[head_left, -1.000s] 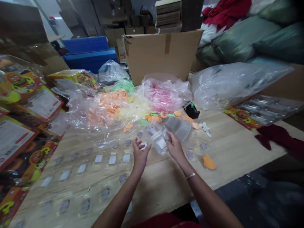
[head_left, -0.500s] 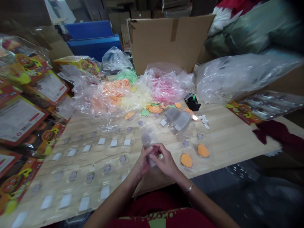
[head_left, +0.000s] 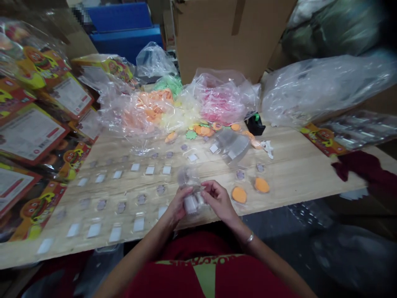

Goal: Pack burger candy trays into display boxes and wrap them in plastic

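Between my two hands is a stack of clear plastic blister shells [head_left: 191,202], with ridged edges towards me. My left hand [head_left: 180,201] grips its left side, thumb on top. On the right, my right hand [head_left: 218,200] pinches the stack's edge with thumb and fingers. Just beyond the stack lies a single clear shell with a white square [head_left: 192,157]. Rows of similar clear shells with white squares [head_left: 94,230] and grey shapes [head_left: 121,207] cover the table's left side. To the right of my right hand, two shells hold orange ovals [head_left: 239,194].
Plastic bags of orange [head_left: 151,105] and pink pieces [head_left: 217,105] stand at the back before a cardboard box [head_left: 223,45]. Fanned clear shells [head_left: 232,145] and a black tape dispenser [head_left: 255,124] lie centre right. Printed toy packages [head_left: 34,132] are stacked left.
The view has tipped downward. My hands have moved apart slightly and the stack has turned, showing its ridged edges. The single shell with a white square has come into sight beyond it.
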Available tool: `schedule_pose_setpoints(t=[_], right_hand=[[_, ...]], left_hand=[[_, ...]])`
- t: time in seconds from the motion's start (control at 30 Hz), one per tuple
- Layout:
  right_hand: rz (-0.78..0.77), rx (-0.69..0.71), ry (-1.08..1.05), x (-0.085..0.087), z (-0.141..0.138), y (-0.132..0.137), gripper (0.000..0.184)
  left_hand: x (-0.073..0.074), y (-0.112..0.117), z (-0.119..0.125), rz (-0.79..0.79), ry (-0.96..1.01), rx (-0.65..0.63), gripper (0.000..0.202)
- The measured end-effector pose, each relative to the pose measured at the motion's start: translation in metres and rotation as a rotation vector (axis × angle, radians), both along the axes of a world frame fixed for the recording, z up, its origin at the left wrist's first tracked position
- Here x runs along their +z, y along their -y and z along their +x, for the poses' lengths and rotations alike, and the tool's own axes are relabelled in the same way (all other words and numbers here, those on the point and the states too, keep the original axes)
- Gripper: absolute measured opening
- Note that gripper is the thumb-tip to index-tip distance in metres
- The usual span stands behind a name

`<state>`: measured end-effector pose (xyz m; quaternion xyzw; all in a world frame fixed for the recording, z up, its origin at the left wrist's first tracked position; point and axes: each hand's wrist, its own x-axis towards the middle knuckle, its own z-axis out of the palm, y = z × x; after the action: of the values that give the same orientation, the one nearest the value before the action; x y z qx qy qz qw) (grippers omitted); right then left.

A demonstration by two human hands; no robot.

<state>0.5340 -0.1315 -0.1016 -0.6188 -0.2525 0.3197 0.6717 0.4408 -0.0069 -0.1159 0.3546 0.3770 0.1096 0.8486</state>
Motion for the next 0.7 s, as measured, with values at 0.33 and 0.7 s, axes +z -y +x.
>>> schedule_pose_setpoints(t=[0.33, 0.7], right_hand=[[-0.312, 0.205, 0.684, -0.013, -0.032, -0.011, 0.027], [-0.72, -0.217, 1.108, 0.0, 0.149, -0.042, 0.05]], left_hand=[[0.04, -0.067, -0.036, 0.11, -0.04, 0.395, 0.034], [0.038, -0.067, -0.012, -0.046, -0.046, 0.145, 0.038]])
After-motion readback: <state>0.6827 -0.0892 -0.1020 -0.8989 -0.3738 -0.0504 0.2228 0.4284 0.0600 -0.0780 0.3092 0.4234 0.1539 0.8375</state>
